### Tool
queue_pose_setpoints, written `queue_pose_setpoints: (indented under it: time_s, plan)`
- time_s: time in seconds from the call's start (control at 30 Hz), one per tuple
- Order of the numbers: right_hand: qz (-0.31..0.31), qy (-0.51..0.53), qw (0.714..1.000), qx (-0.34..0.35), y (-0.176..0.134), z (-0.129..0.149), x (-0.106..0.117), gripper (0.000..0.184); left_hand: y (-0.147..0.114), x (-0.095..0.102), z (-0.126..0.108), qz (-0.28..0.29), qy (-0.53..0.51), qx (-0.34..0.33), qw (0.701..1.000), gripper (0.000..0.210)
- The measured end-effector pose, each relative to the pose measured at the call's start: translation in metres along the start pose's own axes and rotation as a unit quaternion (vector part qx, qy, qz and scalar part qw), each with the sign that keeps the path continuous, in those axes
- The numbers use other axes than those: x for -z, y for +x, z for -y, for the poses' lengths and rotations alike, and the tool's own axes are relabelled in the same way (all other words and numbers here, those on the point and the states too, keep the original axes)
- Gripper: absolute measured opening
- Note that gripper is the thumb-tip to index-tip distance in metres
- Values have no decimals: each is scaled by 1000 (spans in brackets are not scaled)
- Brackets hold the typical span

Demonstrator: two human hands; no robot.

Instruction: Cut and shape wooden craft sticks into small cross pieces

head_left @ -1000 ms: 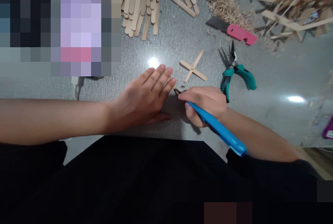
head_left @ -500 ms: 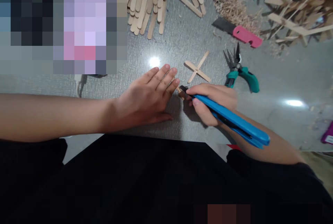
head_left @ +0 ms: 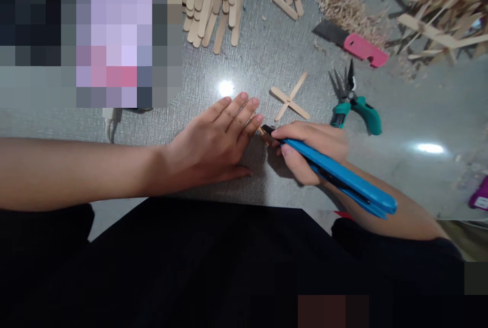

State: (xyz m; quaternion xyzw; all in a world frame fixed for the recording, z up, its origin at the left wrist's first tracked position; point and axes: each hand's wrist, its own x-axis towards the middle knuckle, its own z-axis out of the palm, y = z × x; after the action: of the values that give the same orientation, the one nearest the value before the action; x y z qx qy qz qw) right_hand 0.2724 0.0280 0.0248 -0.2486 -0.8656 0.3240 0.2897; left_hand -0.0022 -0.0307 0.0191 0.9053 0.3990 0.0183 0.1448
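My left hand (head_left: 224, 132) lies flat on the table, fingers stretched out, covering most of a wooden stick (head_left: 266, 138) whose end pokes out past the fingertips. A blue utility knife (head_left: 339, 173) is gripped in my right hand (head_left: 310, 147), its handle slanting back over the wrist. The dark blade meets the stick's exposed end, just right of my left fingers. Beyond both hands rests a cross (head_left: 288, 100) of two wooden craft sticks.
Green-handled pliers (head_left: 351, 96) lie right of the cross, jaws apart. Behind them are a pink-handled blade (head_left: 354, 46) and wood shavings (head_left: 343, 0). Loose craft sticks (head_left: 209, 7) lie at the back; stick assemblies (head_left: 438, 23) pile up back right. A white cable (head_left: 109, 122) is at left.
The view has shifted very slightly. Both hands, the knife and the stick keep nearly the same places.
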Motion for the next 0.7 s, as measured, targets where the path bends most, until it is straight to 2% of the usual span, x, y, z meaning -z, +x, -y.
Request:
queue_pose_setpoints:
  time_s: [0.3, 0.5, 0.7]
  plan:
    - [1, -2, 1000, 4, 0, 0, 1, 29, 0, -1, 0, -8, 35, -15, 999, 107]
    - [6, -9, 1000, -9, 0, 2, 2, 26, 0, -1, 0, -6, 3, -2, 1000, 95]
    - [0, -7, 1000, -3, 0, 2, 1, 27, 1, 2, 0, 11, -8, 4, 1000, 96]
